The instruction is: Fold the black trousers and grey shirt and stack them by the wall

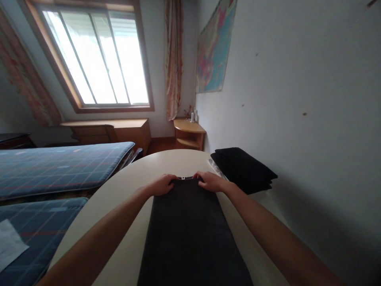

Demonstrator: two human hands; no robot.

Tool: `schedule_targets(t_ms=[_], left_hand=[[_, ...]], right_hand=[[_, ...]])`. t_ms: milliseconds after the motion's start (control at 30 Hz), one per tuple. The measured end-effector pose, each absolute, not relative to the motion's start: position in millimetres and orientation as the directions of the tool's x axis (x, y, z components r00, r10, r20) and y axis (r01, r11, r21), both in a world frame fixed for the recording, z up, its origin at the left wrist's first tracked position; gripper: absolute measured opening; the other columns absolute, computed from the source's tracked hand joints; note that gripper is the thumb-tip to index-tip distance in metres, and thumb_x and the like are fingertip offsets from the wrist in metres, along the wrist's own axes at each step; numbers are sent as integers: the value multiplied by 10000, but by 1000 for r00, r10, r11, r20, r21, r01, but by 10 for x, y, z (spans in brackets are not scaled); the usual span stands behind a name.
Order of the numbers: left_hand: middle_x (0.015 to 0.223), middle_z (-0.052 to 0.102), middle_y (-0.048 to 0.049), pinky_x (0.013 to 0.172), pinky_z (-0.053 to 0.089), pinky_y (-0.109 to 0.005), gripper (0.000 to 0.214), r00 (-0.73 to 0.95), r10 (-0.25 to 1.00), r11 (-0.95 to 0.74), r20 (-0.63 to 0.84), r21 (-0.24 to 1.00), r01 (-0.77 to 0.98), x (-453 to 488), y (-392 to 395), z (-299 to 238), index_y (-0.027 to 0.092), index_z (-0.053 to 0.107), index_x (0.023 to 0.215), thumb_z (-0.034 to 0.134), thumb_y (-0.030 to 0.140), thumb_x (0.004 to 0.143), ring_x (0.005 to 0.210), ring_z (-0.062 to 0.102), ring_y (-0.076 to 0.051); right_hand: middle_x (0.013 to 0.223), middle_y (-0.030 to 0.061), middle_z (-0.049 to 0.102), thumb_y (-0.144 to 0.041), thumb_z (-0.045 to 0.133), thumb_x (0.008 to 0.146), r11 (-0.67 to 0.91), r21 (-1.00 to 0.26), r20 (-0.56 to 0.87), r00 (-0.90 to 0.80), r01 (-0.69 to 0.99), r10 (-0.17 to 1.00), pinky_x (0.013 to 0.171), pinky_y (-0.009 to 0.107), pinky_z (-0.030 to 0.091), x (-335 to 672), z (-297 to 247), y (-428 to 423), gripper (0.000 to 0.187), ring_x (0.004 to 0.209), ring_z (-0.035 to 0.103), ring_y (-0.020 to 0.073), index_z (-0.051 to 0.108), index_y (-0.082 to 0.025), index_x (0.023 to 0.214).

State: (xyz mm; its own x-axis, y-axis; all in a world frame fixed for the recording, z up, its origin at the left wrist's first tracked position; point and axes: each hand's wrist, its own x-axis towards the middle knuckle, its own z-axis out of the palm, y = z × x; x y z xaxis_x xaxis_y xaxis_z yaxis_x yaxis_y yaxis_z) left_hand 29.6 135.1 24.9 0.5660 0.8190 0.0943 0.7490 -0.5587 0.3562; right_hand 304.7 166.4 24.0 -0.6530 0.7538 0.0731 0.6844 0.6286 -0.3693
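A pair of dark trousers [190,230] lies lengthwise on a pale round-edged table [125,198], its near end running out of the bottom of the view. A small white label [183,178] shows at the middle of the waistband. My left hand [163,185] is closed on the waistband's left corner. At the right corner, my right hand [210,182] grips the same edge, thumb and fingers pinching the cloth. Beyond my right wrist sits a stack of folded black cloth [242,169], with something clear, like plastic, under its left side.
A white wall [297,71] runs close along the right. Mattresses with a blue check [59,167] lie left of the table, a white paper [10,242] on the nearer one. A wooden corner shelf [190,126] and a desk [131,125] stand past the far edge.
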Motion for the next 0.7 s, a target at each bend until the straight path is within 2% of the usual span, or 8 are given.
schedule_targets(t_ms=[200,367,467,567,700], left_hand=[[1226,689,-57,1028,456,-342,433,466,864,-501,190,406,764,235,1605,377,202,618,1269,447,242,873,1125,632,-223],[1074,726,-94,920,517,-369,475,395,914,-399,97,400,825,184,1704,87,163,621,1251,559,260,790,990,675,-254],[1135,704,-90,963,494,-356,505,380,920,-386,100,402,830,150,1667,-39,180,621,1239,573,198,737,1048,653,-244],[1154,685,-93,985,480,-360,510,372,918,-394,139,417,819,111,1633,-37,171,600,1252,539,178,746,1066,641,-235],[1096,693,-63,921,509,-323,485,376,909,-415,178,445,793,59,1626,48,174,584,1250,497,170,773,979,664,-199]], right_hand=[[1031,53,701,-198,587,851,620,-439,226,-588,650,777,766,261,446,3117,319,1914,335,818,632,157,614,-189,1186],[988,62,720,-177,616,865,496,-502,119,-512,708,851,770,251,463,3074,97,2053,285,832,651,153,639,-156,1148],[1002,70,723,-229,591,905,471,-508,135,-474,721,870,770,256,467,3102,-10,2025,248,833,656,154,641,-156,1136],[949,66,719,-325,568,930,457,-480,180,-426,749,887,742,277,456,3168,-30,1985,230,809,647,172,653,-171,1079],[883,38,691,-270,572,921,513,-441,287,-425,737,858,754,276,442,3201,-5,1996,170,779,623,159,658,-176,1034]])
